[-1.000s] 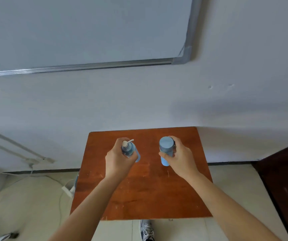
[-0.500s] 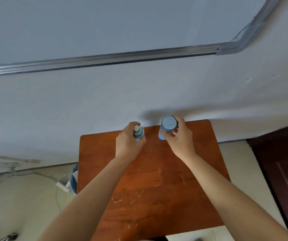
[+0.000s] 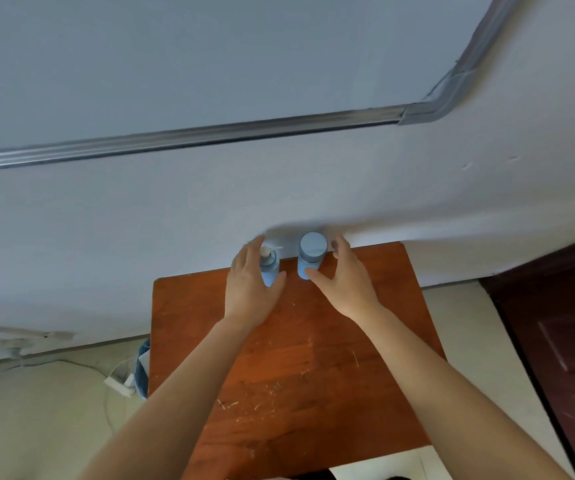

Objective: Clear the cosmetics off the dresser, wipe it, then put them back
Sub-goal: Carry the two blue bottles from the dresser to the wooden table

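Left hand [image 3: 249, 289] spread around pump bottle [image 3: 270, 271], right hand [image 3: 343, 280] spread beside capped bottle [image 3: 310, 252] — bottles upright at dresser [image 3: 314, 358] back edge

Your reddish-brown wooden bench [image 3: 314, 375] looks smooth and faintly glossy, scored with pale scratches. The pale-blue plastic pump bottle [image 3: 269, 272] and pale-blue plastic bottle with grey-blue cap [image 3: 310, 252] look matt; the silver metal frame [image 3: 210, 133] gleams dully.

Dresser top [image 3: 279, 375]: reddish-brown wood grain, flecked with pale scratches. Pump bottle [image 3: 269, 271]: light blue body, grey-blue collar, white pump head. Capped bottle [image 3: 308, 258]: light blue body, grey-blue cap. Wall [image 3: 140, 237] is pale grey-white; board frame [image 3: 210, 131] silver-grey; door [image 3: 563, 341] dark maroon; floor [image 3: 36, 410] cream.
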The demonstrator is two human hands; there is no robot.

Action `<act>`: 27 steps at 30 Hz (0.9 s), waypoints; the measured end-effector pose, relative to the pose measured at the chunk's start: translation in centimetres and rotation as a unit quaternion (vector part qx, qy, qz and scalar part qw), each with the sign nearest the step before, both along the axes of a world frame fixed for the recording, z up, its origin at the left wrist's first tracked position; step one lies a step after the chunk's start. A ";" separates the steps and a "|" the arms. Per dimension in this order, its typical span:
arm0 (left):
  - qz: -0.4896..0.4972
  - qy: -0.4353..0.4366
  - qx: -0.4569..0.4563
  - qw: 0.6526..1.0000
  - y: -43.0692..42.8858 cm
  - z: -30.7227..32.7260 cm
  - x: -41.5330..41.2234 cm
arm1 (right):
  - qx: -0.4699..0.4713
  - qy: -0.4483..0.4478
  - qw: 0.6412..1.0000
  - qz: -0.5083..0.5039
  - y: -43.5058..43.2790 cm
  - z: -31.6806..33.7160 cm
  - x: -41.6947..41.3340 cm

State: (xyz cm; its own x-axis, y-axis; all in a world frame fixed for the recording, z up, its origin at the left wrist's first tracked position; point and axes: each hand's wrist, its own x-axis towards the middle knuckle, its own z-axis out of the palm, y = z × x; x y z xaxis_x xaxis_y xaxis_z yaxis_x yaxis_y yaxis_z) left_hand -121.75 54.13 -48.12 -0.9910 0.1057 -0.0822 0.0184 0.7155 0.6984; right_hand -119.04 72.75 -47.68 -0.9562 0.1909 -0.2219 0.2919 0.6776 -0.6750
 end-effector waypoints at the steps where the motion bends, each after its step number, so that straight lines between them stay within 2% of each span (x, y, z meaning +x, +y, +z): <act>1: 0.008 0.030 -0.016 0.999 -0.1 0.8 0.8 | 0.002 0.008 1.000 -0.002 0.5 0.9 0.8; 4: 0.033 0.132 -0.021 0.991 0.0 3.4 3.7 | 0.031 0.057 0.998 -0.016 2.7 3.5 4.4; 6: 0.002 0.192 -0.012 0.981 1.0 4.3 5.9 | 0.063 0.092 0.993 -0.038 4.9 4.6 7.4; 8: -0.046 0.199 -0.034 0.978 2.9 4.3 8.1 | 0.117 0.102 0.986 -0.056 7.4 4.7 10.5; 10: -0.099 0.168 -0.091 0.977 5.3 4.0 10.3 | 0.167 0.091 0.979 -0.078 9.8 4.3 14.0; 13: -0.211 0.166 -0.112 0.957 9.7 4.8 11.4 | 0.201 0.103 0.961 -0.158 13.1 4.6 19.8; 17: -0.323 0.224 -0.059 0.918 18.1 8.7 13.3 | 0.241 0.124 0.921 -0.280 17.4 7.8 29.5; 20: -0.373 0.246 -0.015 0.895 24.4 12.2 18.7 | 0.270 0.140 0.879 -0.366 19.7 10.5 38.4; 23: -0.426 0.263 0.029 0.865 29.5 15.0 27.0 | 0.290 0.150 0.839 -0.435 21.2 12.3 47.8; 27: -0.502 0.267 0.084 0.818 34.3 16.7 42.0 | 0.315 0.154 0.785 -0.510 21.4 13.5 62.4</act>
State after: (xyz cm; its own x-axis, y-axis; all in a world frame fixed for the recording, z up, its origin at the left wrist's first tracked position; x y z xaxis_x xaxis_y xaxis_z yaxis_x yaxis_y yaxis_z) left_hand -79.79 88.44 -31.41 -0.2872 0.8542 0.4334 0.8723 0.0463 0.4868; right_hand -56.68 94.15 -34.22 -0.2240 0.8714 0.4365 0.7882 0.4254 -0.4448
